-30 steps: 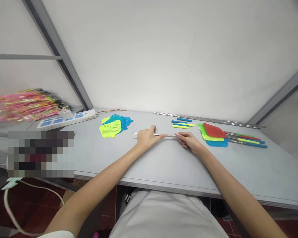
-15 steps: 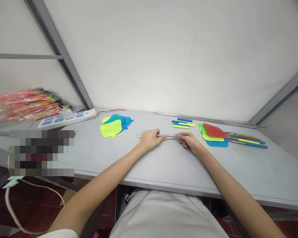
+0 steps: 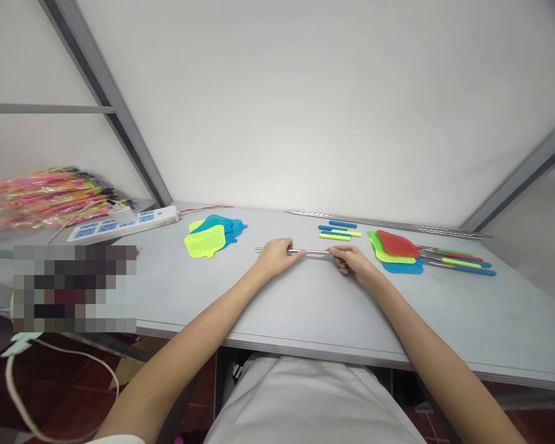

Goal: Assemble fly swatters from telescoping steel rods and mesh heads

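A thin metal rod (image 3: 315, 251) lies level between my hands, just above the grey table (image 3: 300, 308). My left hand (image 3: 276, 256) is closed around its left part, with the tip poking out past the wrist side. At the rod's right end, my right hand (image 3: 348, 259) pinches it between thumb and fingers. Perforated fly swatter heads, yellow (image 3: 206, 241) and blue (image 3: 234, 228), are piled to the left. Behind my right hand are several blue and yellow handles (image 3: 335, 236). Fly swatters with a red head (image 3: 395, 244) on top are stacked to the right.
Long metal rods (image 3: 388, 224) run along the wall at the table's back. A white power strip (image 3: 124, 224) lies at the left, beside a heap of bagged pink and yellow items (image 3: 46, 196). A pixelated patch hides something at the left edge.
My left hand has shifted very slightly left along the rod. My right hand keeps its pinch on the rod's right end, and the view has moved a little.
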Action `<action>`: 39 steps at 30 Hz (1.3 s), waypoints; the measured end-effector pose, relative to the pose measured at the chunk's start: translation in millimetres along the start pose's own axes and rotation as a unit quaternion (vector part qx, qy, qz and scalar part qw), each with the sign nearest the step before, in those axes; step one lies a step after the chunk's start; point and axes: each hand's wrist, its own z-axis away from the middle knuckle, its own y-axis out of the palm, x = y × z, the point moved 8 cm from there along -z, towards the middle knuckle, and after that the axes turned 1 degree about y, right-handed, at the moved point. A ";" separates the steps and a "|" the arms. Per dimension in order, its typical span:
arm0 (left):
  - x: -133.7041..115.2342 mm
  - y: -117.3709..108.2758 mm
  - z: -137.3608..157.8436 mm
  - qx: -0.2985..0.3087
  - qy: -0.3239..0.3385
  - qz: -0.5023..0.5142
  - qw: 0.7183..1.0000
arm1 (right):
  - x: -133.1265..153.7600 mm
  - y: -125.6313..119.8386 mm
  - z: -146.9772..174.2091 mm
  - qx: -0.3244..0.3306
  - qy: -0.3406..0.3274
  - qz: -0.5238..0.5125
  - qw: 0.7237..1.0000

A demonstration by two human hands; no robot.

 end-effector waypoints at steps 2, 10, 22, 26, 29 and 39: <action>1.4 0.6 -0.2 0.001 -0.002 0.003 1.000 | -0.2 -2.4 -0.6 -0.005 -0.003 -0.002 1.000; 5.2 -1.2 -1.4 -0.022 0.012 0.058 0.998 | -2.4 -22.0 -6.4 -0.050 -0.012 -0.010 0.999; 0.4 -7.3 -0.3 -0.032 0.012 0.071 0.997 | -0.9 -33.2 -6.3 -0.090 -0.015 -0.009 0.996; -1.8 -4.6 0.7 -0.012 0.001 0.056 0.998 | -0.1 -33.7 -5.8 -0.095 -0.015 -0.009 0.995; -1.9 -2.8 0.9 0.002 -0.005 0.046 0.999 | -0.6 -33.6 -6.0 -0.096 -0.014 -0.008 0.995; -6.1 3.0 1.2 0.005 0.035 0.053 0.998 | -1.5 -20.7 -4.2 -0.054 -0.017 -0.004 0.998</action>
